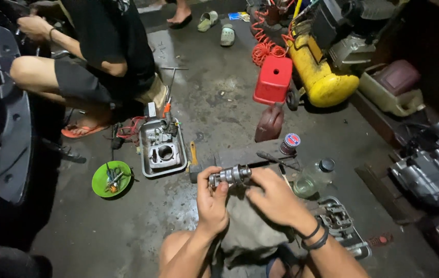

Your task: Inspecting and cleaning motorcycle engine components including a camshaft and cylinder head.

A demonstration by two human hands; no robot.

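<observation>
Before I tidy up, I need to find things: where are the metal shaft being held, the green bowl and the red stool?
metal shaft point(231, 175), head view, on its ridged middle.
green bowl point(101, 181), head view, on its left inner wall.
red stool point(272, 82), head view, on its top.

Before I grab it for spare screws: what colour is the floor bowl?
Green bowl, seen in the head view.

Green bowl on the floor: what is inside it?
The green bowl holds a few small tools or metal parts with blue and orange bits, piled together. What lies under that pile is covered, and single pieces are too small to tell.
</observation>
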